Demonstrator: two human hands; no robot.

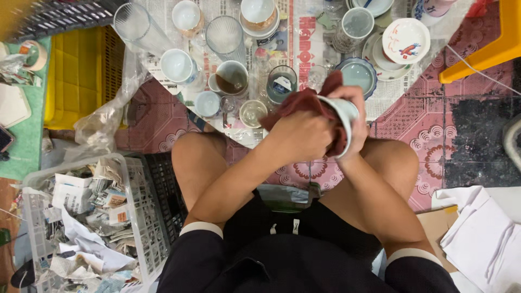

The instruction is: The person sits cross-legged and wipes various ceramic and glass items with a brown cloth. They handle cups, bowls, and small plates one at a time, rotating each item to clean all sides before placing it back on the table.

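My left hand (300, 135) presses a dark red cloth (304, 102) into a white cup (343, 111). My right hand (353, 106) wraps around the cup from the far side and holds it above my knees. The cloth bunches over the cup's mouth and hides its inside. Just beyond my hands, several glasses and cups stand on newspaper (304, 49) spread on the floor, among them a small clear glass (253, 112) and a brown-stained cup (232, 77).
A white basket (138, 206) of crumpled newspaper sits at my left. A yellow crate (76, 76) lies beyond it. Plates and bowls (405, 39) stand at the far right of the newspaper. A yellow stool (488, 49) is at top right, white paper (483, 233) at lower right.
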